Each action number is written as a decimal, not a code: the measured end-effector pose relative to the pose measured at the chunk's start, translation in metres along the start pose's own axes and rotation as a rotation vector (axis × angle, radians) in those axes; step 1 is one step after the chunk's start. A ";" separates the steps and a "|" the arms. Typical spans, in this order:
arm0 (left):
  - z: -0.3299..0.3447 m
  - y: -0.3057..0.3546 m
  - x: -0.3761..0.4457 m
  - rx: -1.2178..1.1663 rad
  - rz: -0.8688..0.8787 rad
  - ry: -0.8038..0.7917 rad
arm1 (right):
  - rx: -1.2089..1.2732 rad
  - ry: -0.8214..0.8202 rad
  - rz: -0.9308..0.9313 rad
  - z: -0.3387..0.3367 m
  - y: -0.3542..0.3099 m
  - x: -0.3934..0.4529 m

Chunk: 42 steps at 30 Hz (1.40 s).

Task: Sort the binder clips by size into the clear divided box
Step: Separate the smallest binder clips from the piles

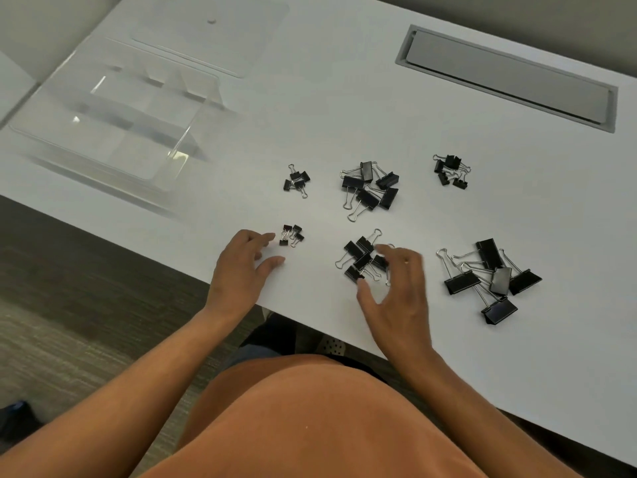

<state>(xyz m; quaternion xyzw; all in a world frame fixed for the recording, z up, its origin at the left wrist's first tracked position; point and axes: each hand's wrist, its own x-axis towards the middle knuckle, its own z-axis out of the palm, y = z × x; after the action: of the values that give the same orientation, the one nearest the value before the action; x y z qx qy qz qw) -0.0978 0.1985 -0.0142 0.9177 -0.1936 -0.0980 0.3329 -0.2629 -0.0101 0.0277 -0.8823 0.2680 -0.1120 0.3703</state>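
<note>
Black binder clips lie in several piles on the white table (344, 81). The tiniest pile (291, 233) sits just right of my left hand (243, 267), whose fingers are spread and hold nothing. My right hand (396, 291) hovers with curled, parted fingers over a medium pile (360, 258), its fingertips touching the clips; no clip is lifted. Other piles: small clips (296, 181), large clips (372, 188), small clips at far right (451, 170), and the biggest clips (491, 277). The clear divided box (186, 146) stands at the left with nothing in it.
The box's clear lid (210, 32) lies flat behind the box. A grey cable hatch (506, 77) is set into the table at the back right. The table's front edge runs diagonally just below my hands.
</note>
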 end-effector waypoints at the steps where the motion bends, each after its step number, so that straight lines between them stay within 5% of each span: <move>1: 0.000 0.000 -0.004 0.001 0.001 -0.003 | 0.065 -0.052 -0.023 0.005 -0.009 0.000; 4: -0.003 0.005 -0.005 0.022 -0.001 -0.003 | 0.146 -0.215 -0.100 0.034 -0.030 0.015; 9: -0.014 0.019 0.008 0.030 0.006 -0.006 | 0.027 -0.200 -0.132 0.092 -0.046 0.056; 25: -0.043 -0.006 0.046 -0.278 -0.053 -0.320 | 0.134 -0.031 0.313 0.100 -0.068 0.068; 33: -0.067 -0.006 0.079 -0.544 -0.023 -0.579 | 0.521 0.045 0.530 0.112 -0.122 0.066; 42: -0.085 -0.040 0.119 -0.686 -0.278 -0.637 | -0.148 0.085 0.348 0.128 -0.107 0.076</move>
<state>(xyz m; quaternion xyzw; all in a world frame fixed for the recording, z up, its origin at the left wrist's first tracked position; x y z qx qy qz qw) 0.0482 0.2250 0.0187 0.6966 -0.1181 -0.4758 0.5238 -0.1068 0.0860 0.0140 -0.8421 0.4393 -0.0632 0.3064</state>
